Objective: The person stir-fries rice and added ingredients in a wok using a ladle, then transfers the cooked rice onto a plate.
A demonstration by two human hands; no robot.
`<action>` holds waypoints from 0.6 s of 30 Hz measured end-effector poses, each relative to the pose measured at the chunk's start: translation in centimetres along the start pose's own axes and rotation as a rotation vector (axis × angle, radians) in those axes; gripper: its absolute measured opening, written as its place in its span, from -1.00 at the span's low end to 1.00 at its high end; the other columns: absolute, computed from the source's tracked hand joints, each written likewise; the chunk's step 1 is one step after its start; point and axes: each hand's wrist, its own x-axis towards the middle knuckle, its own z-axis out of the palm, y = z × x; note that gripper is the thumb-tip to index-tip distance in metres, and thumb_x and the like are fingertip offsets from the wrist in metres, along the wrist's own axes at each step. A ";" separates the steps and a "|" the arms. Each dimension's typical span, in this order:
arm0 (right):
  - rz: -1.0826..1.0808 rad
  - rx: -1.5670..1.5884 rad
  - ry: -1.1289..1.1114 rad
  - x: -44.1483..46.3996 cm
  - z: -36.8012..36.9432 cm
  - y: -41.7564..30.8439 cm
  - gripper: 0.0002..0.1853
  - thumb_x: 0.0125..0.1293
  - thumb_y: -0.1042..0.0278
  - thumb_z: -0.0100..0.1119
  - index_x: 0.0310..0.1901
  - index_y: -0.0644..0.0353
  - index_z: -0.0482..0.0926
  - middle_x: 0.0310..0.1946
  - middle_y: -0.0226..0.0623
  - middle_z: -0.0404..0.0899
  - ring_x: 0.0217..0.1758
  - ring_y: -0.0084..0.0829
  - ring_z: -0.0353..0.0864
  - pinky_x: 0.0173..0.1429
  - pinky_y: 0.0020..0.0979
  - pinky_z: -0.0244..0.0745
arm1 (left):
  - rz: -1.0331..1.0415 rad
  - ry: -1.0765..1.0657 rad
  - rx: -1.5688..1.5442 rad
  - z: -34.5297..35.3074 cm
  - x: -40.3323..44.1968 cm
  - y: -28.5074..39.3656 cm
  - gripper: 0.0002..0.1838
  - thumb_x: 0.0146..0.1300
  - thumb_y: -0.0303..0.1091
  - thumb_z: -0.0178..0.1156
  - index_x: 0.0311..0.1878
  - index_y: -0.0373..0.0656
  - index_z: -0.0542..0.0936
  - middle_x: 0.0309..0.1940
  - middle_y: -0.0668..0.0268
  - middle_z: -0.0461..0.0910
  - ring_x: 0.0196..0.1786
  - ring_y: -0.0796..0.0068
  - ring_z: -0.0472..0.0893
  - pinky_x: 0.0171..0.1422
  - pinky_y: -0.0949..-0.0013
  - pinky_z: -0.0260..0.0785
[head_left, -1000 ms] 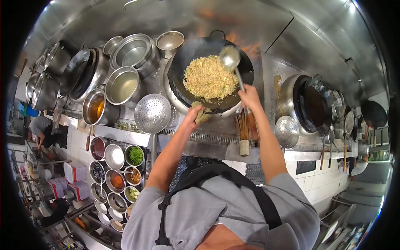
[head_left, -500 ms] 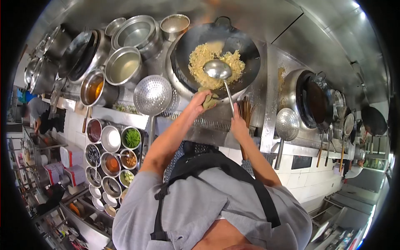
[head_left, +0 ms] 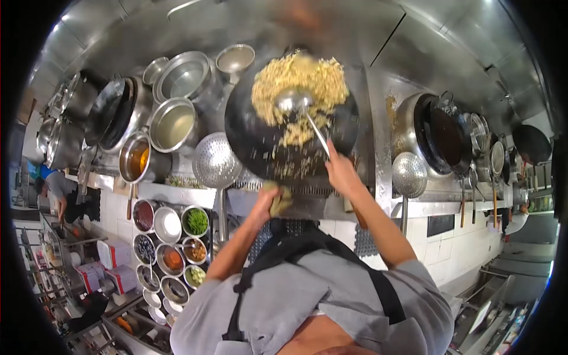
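Observation:
My left hand (head_left: 267, 200) grips a folded greenish cloth (head_left: 281, 201) at the near edge of a large black wok (head_left: 248, 139). The wok is tilted toward me. Fried rice (head_left: 316, 80) is spread over its far part and seems partly in the air, with loose grains blurred lower down. Closed round the handle of a steel ladle (head_left: 294, 100) is my right hand (head_left: 342, 170); the ladle's bowl lies against the rice. The wok's near handle is hidden by the cloth.
Left of the wok are a perforated skimmer (head_left: 217, 160), a pot of pale liquid (head_left: 173, 124) and a pot of orange liquid (head_left: 135, 157). Ingredient bowls (head_left: 167, 225) stand lower left. Another wok (head_left: 447, 139) and skimmer (head_left: 409, 174) are right. A co-worker (head_left: 59, 188) bends far left.
My left hand and the wok have come down toward me, and the wok has tilted. The rice has spread out toward the far side. The ladle has shifted slightly left.

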 end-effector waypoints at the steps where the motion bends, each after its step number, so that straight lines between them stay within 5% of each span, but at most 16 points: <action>1: 0.019 0.057 -0.004 -0.4 -0.5 -0.5 -0.26 0.41 0.46 0.07 0.57 0.27 0.05 -0.21 0.36 0.62 -0.19 0.32 0.62 -0.04 0.03 0.51 | 0.150 -0.010 0.037 2.0 -2.0 0.5 -0.58 0.29 -0.55 0.13 0.24 -0.20 0.49 -0.13 0.08 0.67 -0.20 0.18 0.74 -0.21 0.10 0.72; 3: 0.076 0.183 -0.084 -3.4 -1.9 -2.5 -0.31 0.40 0.44 0.10 0.54 0.27 0.16 -0.17 0.36 0.62 -0.18 0.31 0.62 -0.03 -0.04 0.54 | -0.016 -0.069 0.002 2.5 -1.4 2.0 -0.65 0.29 -0.54 0.13 0.15 -0.15 0.49 -0.16 0.04 0.67 -0.25 0.19 0.74 -0.25 0.12 0.71; 4: 0.179 0.236 -0.180 -4.0 -3.0 -3.3 -0.32 0.39 0.37 0.17 0.51 0.25 0.23 -0.14 0.37 0.62 -0.06 0.31 0.63 0.07 0.01 0.52 | -0.091 0.046 0.018 3.3 0.5 2.9 -0.62 0.25 -0.48 0.14 0.15 -0.08 0.46 -0.21 0.09 0.68 -0.41 0.25 0.69 -0.42 0.23 0.61; 6: 0.190 0.306 -0.283 -5.2 -5.8 -5.4 -0.36 0.40 0.34 0.16 0.46 0.36 0.27 0.01 0.34 0.60 0.04 0.29 0.61 0.17 -0.02 0.48 | 0.021 0.053 -0.008 6.4 1.4 6.0 -0.85 0.29 -0.43 0.13 -0.10 -0.12 0.43 -0.23 0.05 0.67 -0.37 0.18 0.72 -0.41 0.22 0.61; 8: 0.078 0.303 -0.381 -6.8 -8.7 -6.0 -0.36 0.42 0.38 0.11 0.46 0.45 0.23 0.18 0.38 0.50 0.13 0.26 0.59 0.26 -0.03 0.44 | -0.112 -0.006 -0.046 7.9 0.1 7.6 -0.82 0.29 -0.44 0.11 -0.06 -0.17 0.43 -0.22 0.06 0.66 -0.32 0.13 0.73 -0.37 0.19 0.64; 11: 0.005 0.169 -0.416 -5.6 -8.6 -6.0 -0.37 0.47 0.35 0.05 0.52 0.30 0.19 0.01 0.32 0.62 -0.02 0.20 0.66 0.06 -0.09 0.53 | -0.109 -0.028 -0.026 7.4 2.4 7.6 -0.76 0.28 -0.47 0.12 0.01 -0.19 0.45 -0.17 0.05 0.66 -0.25 0.12 0.74 -0.31 0.17 0.67; 12: 0.202 0.065 -0.524 -3.6 -7.2 -6.7 -0.34 0.49 0.37 -0.01 0.56 0.30 0.09 -0.02 0.37 0.60 -0.01 0.26 0.63 0.07 0.01 0.52 | -0.103 -0.032 -0.008 6.7 3.6 6.8 -0.74 0.28 -0.47 0.12 0.03 -0.20 0.45 -0.15 0.05 0.66 -0.22 0.12 0.74 -0.29 0.17 0.68; 15: 0.222 -0.137 -0.296 -0.2 1.3 -2.6 -0.31 0.49 0.40 -0.04 0.57 0.37 0.00 -0.06 0.42 0.58 -0.02 0.31 0.61 0.10 0.07 0.50 | 0.070 -0.068 0.001 3.1 4.6 2.3 -0.71 0.27 -0.48 0.14 0.06 -0.19 0.46 -0.11 0.05 0.65 -0.15 0.15 0.74 -0.26 0.16 0.69; 18: 0.193 -0.160 -0.250 -1.7 0.1 -4.2 -0.29 0.48 0.43 -0.06 0.55 0.46 -0.07 -0.13 0.43 0.58 -0.06 0.33 0.62 0.08 0.11 0.49 | 0.047 -0.076 -0.011 0.0 0.7 -0.7 -0.72 0.26 -0.49 0.15 0.04 -0.25 0.48 -0.11 -0.01 0.67 -0.21 0.09 0.75 -0.23 0.10 0.71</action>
